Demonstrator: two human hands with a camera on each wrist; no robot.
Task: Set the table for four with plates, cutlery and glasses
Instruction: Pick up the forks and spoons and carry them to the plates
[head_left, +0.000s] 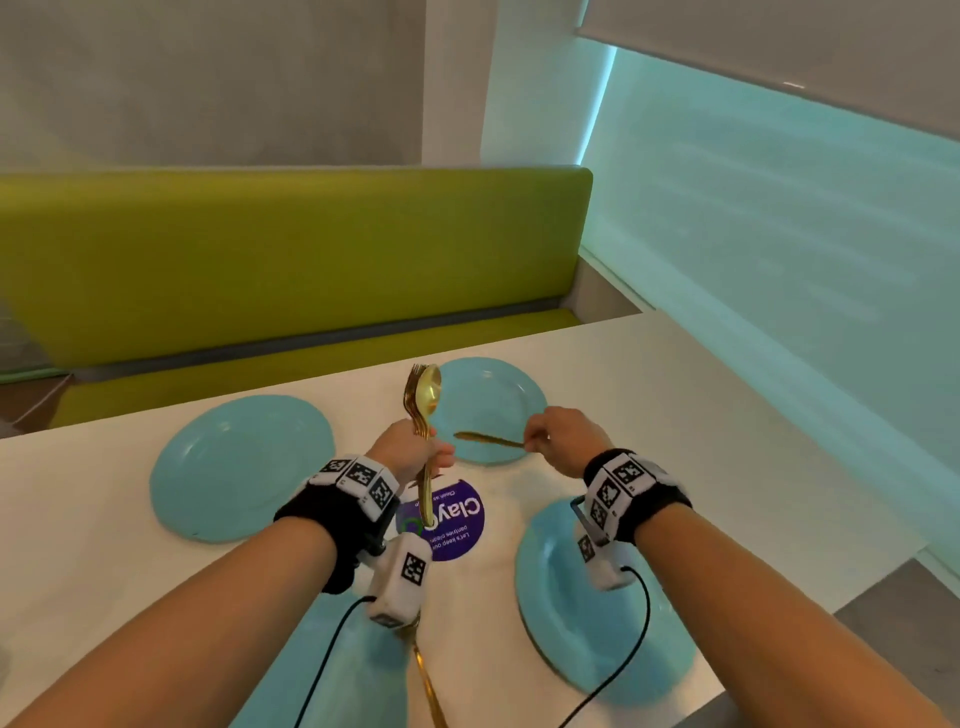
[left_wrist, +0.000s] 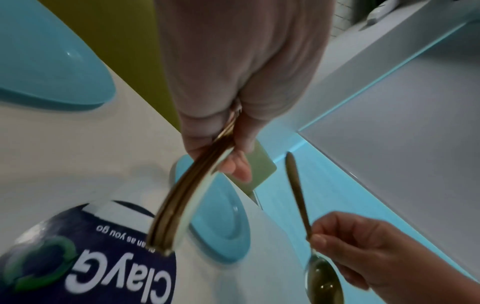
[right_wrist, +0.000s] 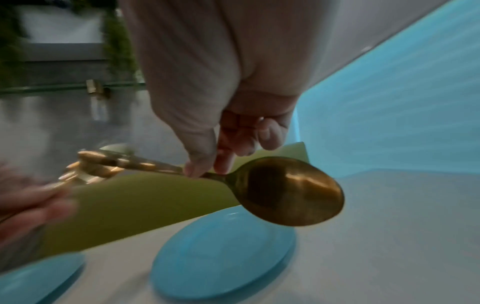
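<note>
Four light blue plates lie on the white table (head_left: 701, 415): far left (head_left: 241, 467), far right (head_left: 488, 395), near right (head_left: 561, 639), near left (head_left: 337, 670). My left hand (head_left: 415, 449) grips a bundle of gold cutlery (head_left: 423, 400) upright between the far plates, with forks and a spoon bowl on top. The bundle's handles (left_wrist: 182, 195) stick out below that fist (left_wrist: 233, 92). My right hand (head_left: 540, 434) pinches a single gold spoon (head_left: 488, 440) near its neck, over the far right plate. Its bowl (right_wrist: 291, 191) points back toward my wrist.
A round purple sticker (head_left: 457, 519) sits in the table's middle. One gold piece of cutlery (head_left: 426, 675) lies beside the near left plate. A green bench (head_left: 285, 249) runs along the far side. The table's right edge borders a pale wall (head_left: 779, 234).
</note>
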